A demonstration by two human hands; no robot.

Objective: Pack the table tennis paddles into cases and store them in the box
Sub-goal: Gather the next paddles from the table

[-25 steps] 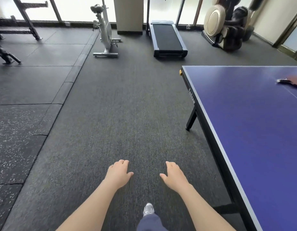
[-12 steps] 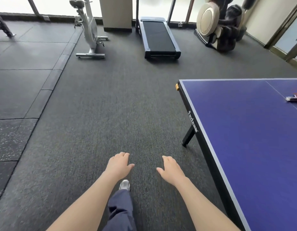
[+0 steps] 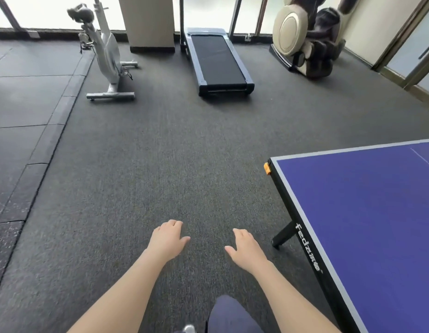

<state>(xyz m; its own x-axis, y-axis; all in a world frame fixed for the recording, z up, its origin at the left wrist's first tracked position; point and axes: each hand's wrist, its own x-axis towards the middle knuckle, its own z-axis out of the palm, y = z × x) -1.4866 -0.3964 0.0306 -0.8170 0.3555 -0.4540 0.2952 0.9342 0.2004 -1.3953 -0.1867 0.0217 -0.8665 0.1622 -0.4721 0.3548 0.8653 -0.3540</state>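
Floor [image 3: 160, 164]: dark grey carpet fills most of your view, with rubber mats running along 9 to 10 o'clock.
Surface [image 3: 365, 224]: the blue table-tennis top stands at 3 to 4 o'clock. Its white-edged corner, with an orange guard [image 3: 267, 168], is near your right hand and apart from it.
Treadmill [image 3: 218, 61]: it lies flat at 12 o'clock, against the windows.
Massage chair [image 3: 304, 37]: it stands at 1 o'clock, well apart from you.
Exercise bike [image 3: 107, 56]: white, at 11 o'clock, at the edge of the mats.
Left hand [image 3: 166, 239]: held out palm down over the carpet at 6 o'clock. The fingers are loosely bent and hold nothing.
Right hand [image 3: 247, 248]: beside the left with a gap between them, palm down. The fingers are relaxed, the thumb points inward, and it holds nothing.
Trouser leg [image 3: 232, 316]: dark blue, below your right forearm, with a shoe [image 3: 189, 329] tip at the bottom edge.
Paddles: none are in this view, so I cannot tell where they lie relative to your fingers.
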